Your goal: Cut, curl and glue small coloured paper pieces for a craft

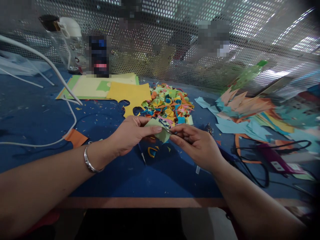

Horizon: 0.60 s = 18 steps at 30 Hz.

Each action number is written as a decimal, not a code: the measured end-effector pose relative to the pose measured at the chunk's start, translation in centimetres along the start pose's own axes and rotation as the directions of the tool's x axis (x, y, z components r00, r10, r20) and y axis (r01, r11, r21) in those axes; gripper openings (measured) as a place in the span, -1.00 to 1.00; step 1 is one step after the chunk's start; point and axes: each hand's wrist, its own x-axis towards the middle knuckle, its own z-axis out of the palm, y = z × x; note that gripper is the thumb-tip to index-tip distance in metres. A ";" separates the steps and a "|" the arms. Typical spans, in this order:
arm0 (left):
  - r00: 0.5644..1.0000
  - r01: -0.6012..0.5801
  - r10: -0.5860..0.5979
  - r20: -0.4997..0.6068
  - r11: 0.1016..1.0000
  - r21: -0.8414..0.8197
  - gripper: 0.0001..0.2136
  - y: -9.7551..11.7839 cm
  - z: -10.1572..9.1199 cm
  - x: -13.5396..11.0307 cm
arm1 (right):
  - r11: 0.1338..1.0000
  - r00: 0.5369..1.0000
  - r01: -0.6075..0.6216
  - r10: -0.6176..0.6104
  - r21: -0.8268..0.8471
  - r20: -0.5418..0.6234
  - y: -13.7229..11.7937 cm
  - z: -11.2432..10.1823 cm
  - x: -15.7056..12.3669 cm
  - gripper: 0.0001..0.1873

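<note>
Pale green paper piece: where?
Head view, centre: pale green paper piece pinched in left hand, right hand at its edge, in front of the multicoloured scrap pile.

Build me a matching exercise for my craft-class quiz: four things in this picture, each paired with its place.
Things: 1 pale green piece; 2 orange scrap; 3 clear bottle; 4 bracelet.
Places: a back left, by the mesh screen; b on the left wrist; c between left hand and right hand; d beside the white cable.
Pairs: 1-c; 2-d; 3-a; 4-b.
</note>
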 end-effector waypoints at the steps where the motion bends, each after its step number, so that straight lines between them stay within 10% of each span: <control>1: 1.000 -0.004 0.004 0.000 1.000 0.001 -0.82 0.0 0.0 0.0 | 1.000 1.000 0.003 -0.003 -0.004 0.000 0.0 0.0 0.0 -0.75; 18: 0.998 -0.055 0.052 0.021 0.986 0.159 -0.82 -0.1 0.0 -0.1 | 1.000 1.000 0.012 -0.012 -0.011 0.003 -0.2 0.0 0.1 -0.74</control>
